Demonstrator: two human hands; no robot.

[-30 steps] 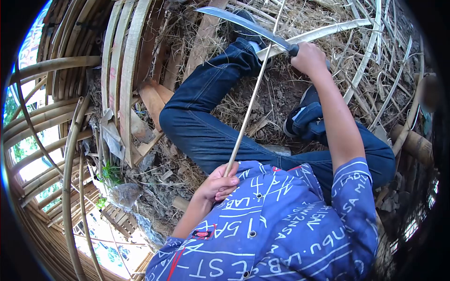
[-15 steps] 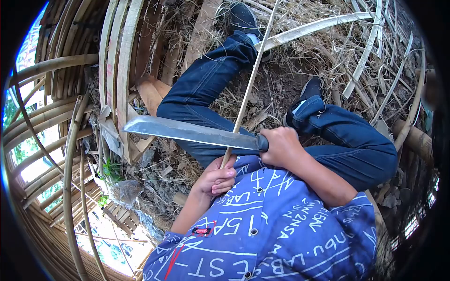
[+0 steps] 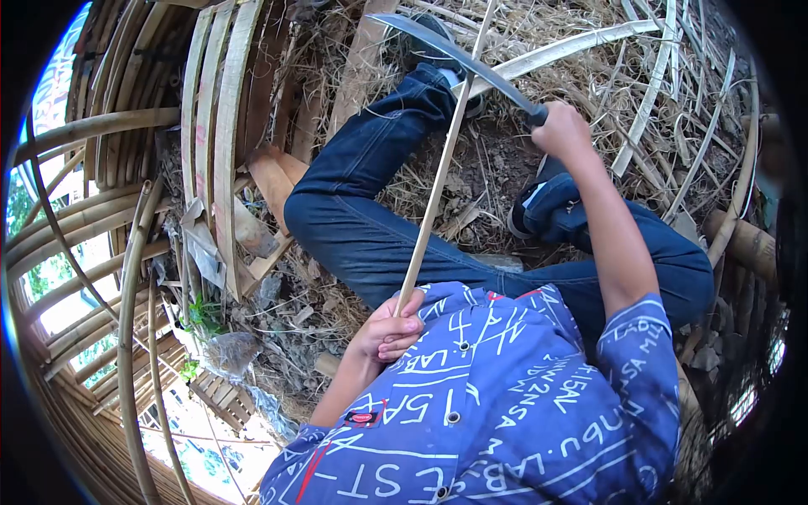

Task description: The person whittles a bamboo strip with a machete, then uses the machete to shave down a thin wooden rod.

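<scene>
A long thin bamboo strip (image 3: 432,198) runs from my waist up past the top of the view. My left hand (image 3: 390,330) is closed round its lower end, close against my blue shirt. My right hand (image 3: 560,130), arm stretched forward, grips the dark handle of a machete (image 3: 471,63). The blade points to the upper left and crosses the strip near my far shoe; whether its edge touches the strip I cannot tell.
Bent legs in dark jeans (image 3: 370,240) lie on both sides of the strip. Pale bamboo slats (image 3: 198,126) stand at the left beside a curved bamboo frame (image 3: 126,278). Shavings (image 3: 581,76) and a wide split strip (image 3: 572,52) cover the ground ahead. Crumpled plastic (image 3: 231,353) lies lower left.
My right hand has moved forward and to the right with the machete, from near my waist to beyond my knees. The blade is now more tilted. My left hand stays on the strip.
</scene>
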